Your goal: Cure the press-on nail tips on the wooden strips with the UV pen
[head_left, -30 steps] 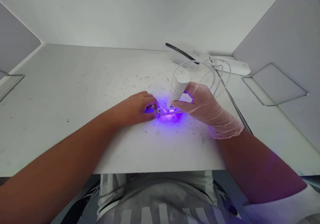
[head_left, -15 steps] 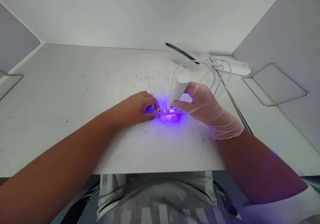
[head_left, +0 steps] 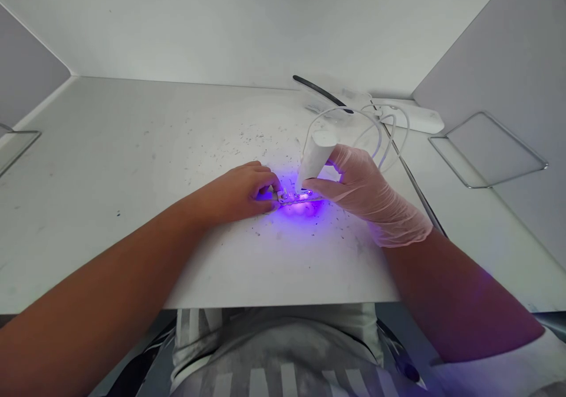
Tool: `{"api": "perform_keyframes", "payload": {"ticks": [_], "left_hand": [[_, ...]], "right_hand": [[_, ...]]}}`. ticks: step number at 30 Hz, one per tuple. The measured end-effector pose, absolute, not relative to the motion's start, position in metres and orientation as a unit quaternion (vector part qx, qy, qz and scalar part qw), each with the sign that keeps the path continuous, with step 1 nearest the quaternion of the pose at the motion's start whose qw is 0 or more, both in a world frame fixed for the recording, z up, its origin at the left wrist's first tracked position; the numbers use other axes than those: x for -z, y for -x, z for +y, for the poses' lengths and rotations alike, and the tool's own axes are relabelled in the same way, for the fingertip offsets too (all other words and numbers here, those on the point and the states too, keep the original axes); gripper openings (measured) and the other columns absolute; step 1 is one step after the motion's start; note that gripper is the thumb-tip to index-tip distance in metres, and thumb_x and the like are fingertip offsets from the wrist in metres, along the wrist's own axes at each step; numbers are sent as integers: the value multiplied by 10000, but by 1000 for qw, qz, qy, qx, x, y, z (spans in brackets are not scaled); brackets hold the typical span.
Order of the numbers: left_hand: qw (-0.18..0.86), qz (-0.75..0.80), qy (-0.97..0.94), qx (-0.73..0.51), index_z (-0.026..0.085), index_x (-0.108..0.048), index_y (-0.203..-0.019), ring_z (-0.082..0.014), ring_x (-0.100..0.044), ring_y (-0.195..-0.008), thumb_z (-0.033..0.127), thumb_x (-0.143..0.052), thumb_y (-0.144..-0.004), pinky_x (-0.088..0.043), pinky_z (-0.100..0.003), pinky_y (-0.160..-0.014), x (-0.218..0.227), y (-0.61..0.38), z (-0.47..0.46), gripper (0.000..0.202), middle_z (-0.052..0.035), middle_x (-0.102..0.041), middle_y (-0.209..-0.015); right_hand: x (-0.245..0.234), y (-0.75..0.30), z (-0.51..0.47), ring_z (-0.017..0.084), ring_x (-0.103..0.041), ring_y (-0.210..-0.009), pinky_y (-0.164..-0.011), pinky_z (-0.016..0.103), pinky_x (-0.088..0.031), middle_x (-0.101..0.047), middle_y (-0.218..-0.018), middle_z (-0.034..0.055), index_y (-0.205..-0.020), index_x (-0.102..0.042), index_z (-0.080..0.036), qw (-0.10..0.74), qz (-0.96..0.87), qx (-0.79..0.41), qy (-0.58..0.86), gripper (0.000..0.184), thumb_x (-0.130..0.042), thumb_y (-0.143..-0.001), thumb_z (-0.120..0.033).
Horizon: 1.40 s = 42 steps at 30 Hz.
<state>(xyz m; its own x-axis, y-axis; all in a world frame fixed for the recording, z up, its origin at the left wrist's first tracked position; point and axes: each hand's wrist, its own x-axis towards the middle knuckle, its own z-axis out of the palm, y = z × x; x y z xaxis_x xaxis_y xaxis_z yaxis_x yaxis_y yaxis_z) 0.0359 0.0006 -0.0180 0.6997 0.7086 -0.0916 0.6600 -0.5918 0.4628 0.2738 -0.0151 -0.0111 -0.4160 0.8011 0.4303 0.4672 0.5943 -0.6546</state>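
My right hand (head_left: 354,179), in a thin translucent glove, grips a white UV lamp (head_left: 317,155) with a cable at its back. The lamp points down and casts violet light on a narrow strip with small shiny parts (head_left: 294,197) on the table. Bare, my left hand (head_left: 247,190) pinches the strip's left end between thumb and fingers. Part of the strip's right end is hidden by my right thumb. The glare keeps me from making out the strip's details.
Dark specks are scattered over the white table (head_left: 110,149). Behind the lamp lie a clear bag (head_left: 327,105) with a black strip (head_left: 322,93), looped white cables (head_left: 391,131) and a white power strip (head_left: 411,117). A wire frame (head_left: 486,149) stands at the right wall.
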Motion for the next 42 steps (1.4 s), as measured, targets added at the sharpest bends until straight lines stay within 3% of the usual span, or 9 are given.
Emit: {"api": "perform_keyframes", "payload": {"ticks": [42], "left_hand": [[235, 379, -893, -55, 202, -662, -940, -200, -522, -855, 342, -590, -851, -396, -309, -712, 18, -36, 1, 181, -38, -592, -829]], "right_hand": [[12, -274, -14, 139, -626, -720, -661, 291, -490, -675, -788, -21, -820, -630, -212, 372, -811, -215, 398, 86, -688, -763, -186]]}}
